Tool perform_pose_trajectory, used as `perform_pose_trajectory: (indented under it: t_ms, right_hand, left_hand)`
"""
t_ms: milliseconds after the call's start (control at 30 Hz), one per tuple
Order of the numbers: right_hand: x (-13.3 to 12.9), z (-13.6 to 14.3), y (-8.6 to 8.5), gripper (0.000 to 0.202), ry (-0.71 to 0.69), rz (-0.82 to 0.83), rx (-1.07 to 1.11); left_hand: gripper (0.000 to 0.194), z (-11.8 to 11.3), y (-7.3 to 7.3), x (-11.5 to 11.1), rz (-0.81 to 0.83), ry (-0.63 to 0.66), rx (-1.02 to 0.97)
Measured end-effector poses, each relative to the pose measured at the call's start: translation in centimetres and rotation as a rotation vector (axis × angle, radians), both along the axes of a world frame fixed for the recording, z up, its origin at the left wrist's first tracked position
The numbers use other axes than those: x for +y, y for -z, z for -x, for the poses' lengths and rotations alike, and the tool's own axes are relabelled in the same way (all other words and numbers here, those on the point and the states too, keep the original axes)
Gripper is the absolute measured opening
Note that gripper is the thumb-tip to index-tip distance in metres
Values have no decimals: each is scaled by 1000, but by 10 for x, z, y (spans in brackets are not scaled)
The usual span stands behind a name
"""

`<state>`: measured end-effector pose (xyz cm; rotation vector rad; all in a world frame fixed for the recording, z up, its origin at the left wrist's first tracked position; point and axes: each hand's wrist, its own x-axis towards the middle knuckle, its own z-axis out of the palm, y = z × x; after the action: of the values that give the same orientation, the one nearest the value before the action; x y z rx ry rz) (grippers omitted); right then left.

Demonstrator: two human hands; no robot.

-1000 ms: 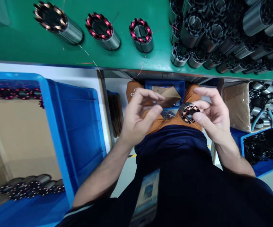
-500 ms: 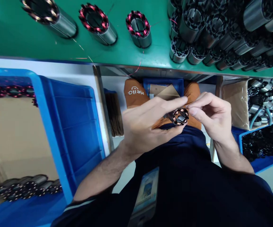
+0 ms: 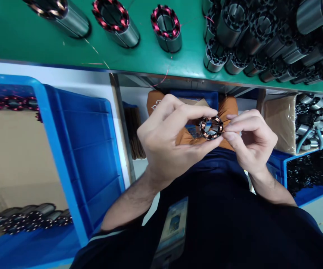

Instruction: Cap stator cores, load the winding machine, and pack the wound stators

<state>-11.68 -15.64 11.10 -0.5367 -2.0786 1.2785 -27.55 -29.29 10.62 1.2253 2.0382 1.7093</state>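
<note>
Between thumb and fingers, my left hand (image 3: 169,140) grips a motor stator (image 3: 201,128) over my lap, its ring end with copper windings facing up toward me. My right hand (image 3: 251,140) is closed in a pinch at the stator's right rim. Whatever sits between those fingertips is too small to make out. On the green bench above, one stator with pink windings (image 3: 166,28) stands upright. Left of it are another pink-wound stator (image 3: 116,24) and a copper-wound stator (image 3: 68,18), both with loose wire ends nearby.
Several unwound stators (image 3: 216,56) crowd the right of the green bench (image 3: 139,61). A blue crate (image 3: 85,149) at left holds cardboard and wound stators (image 3: 29,218). At right are a box of metal parts (image 3: 280,123) and a blue bin of black pieces (image 3: 315,168).
The stator has risen slightly and tipped, showing more of its ring end. My left index finger has curled around its top, and my right fingers have closed in against its rim.
</note>
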Motion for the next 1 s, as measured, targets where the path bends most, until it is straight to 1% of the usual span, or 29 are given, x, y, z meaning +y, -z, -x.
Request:
perform_pose_trajectory:
  t_ms: [133, 233, 300, 367, 433, 467, 533, 633, 733, 800, 900, 1000]
  right_hand:
    - [9, -1, -7, 8, -25, 52, -5]
    - [7, 1, -11, 2, 11, 120, 12]
    - [0, 5, -12, 14, 70, 230, -23]
    - [-9, 8, -10, 25, 90, 392, -72]
    - [-18, 11, -4, 37, 59, 518, -81]
    - [-22, 12, 0, 39, 48, 553, -72]
    - [-28, 12, 8, 35, 60, 586, -49]
    - [-33, 12, 16, 29, 85, 617, -39]
    - [-32, 11, 16, 26, 93, 640, -8]
    - [-28, 10, 12, 17, 67, 627, 2]
    - [-14, 8, 3, 7, -13, 504, 4]
    - [8, 7, -14, 8, -113, 324, -73]
  left_hand:
    - [41, -1, -3, 5, 49, 33, -54]
    - [38, -4, -5, 8, 11, 81, -10]
    - [32, -7, -5, 8, -15, 80, 34]
    - [37, -9, -6, 6, 4, 40, 47]
    - [48, -9, -7, 3, 96, 16, 24]
    - [52, -9, -7, 2, 146, 23, -3]
    - [52, -9, -6, 1, 214, 57, -73]
    - [43, -9, -1, 2, 231, 94, -106]
    - [31, -8, 6, 4, 250, 117, 11]
    - [24, -8, 8, 4, 248, 139, 108]
    - [14, -7, 3, 1, 178, 128, 243]
    - [18, -4, -8, 0, 81, 119, 276]
